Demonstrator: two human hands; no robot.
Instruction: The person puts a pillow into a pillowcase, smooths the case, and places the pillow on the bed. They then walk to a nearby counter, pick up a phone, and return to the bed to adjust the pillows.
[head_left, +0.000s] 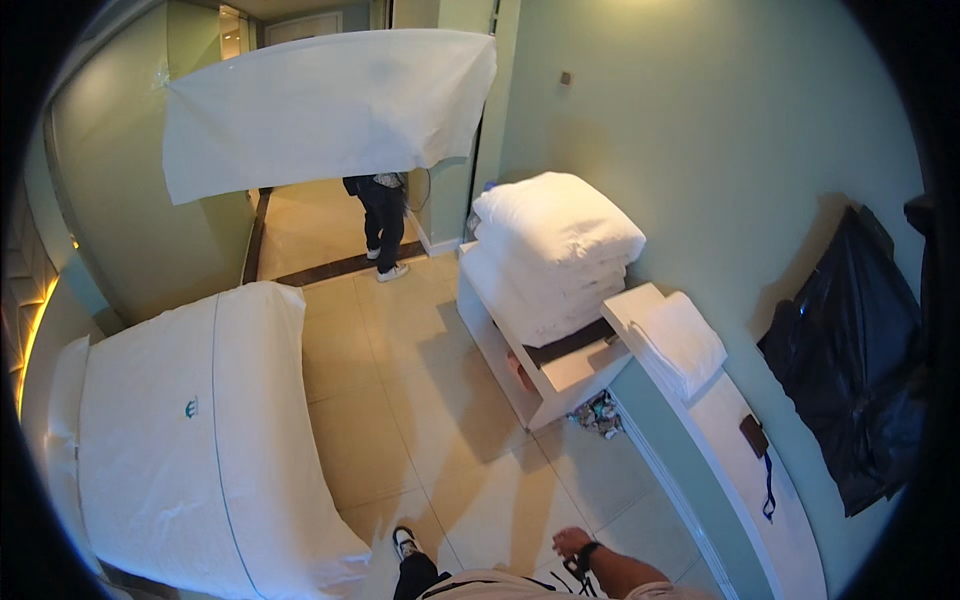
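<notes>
My right hand (571, 541) is low in the view, over the tiled floor, with a dark watch on the wrist. Its fingers look loosely curled, and whether anything is in them is unclear. Thin dark cords dangle beside the wrist. My left hand is out of view. To the left stands a bed (150, 480) with a smooth white cover, a thin green line and a small green emblem. Ahead on the right, a stack of folded white duvets (559, 247) rests on a low white cabinet (564, 375). A folded white cloth (686, 337) lies on the ledge beside it.
A white sheet (322, 112) hangs across the doorway, hiding the upper body of a person (382, 217) standing there. A brown holder (753, 435) with a blue lanyard lies on the ledge (750, 517). Black plastic sheeting (855, 375) hangs on the right wall.
</notes>
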